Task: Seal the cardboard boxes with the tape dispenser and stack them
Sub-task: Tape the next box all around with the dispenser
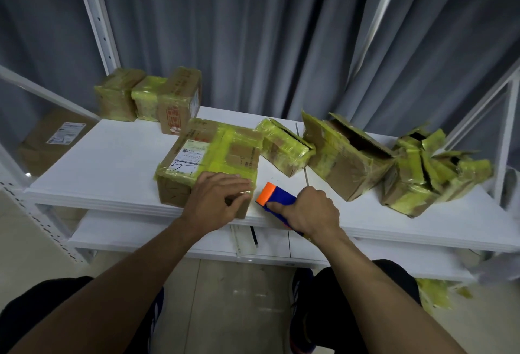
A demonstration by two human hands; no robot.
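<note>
Cardboard box (208,159), banded in yellow-green tape and bearing a white label on its top, lies at the centre of the frame on the white table (107,162), its near side close to the table's front edge. My left hand (216,199) lies flat on the box's near right corner, fingers nearly straight and spread. It presses on a glossy strip of tape that runs over the edge and holds nothing. Just right of it, my right hand (309,213) is wrapped around the tape dispenser (274,194), thumb along its side. The dispenser is blue with an orange front end that points up and left toward the box corner; it is close, though I cannot tell whether they touch. In the upper left of the frame, three taped boxes (146,97) stand side by side at the table's far left corner, the rightmost one taller. Right of centre a small taped box (284,148) lies at an angle. Next to it is a larger open box (346,156) with its flaps raised, and at the far right a crumpled box (427,168) with tape-covered flaps sticking out. Behind everything hangs a grey curtain (253,30). At the left edge, on a lower shelf, sits another brown box (56,140) with a label. Yellow tape scraps (433,291) lie on the floor at the lower right
</note>
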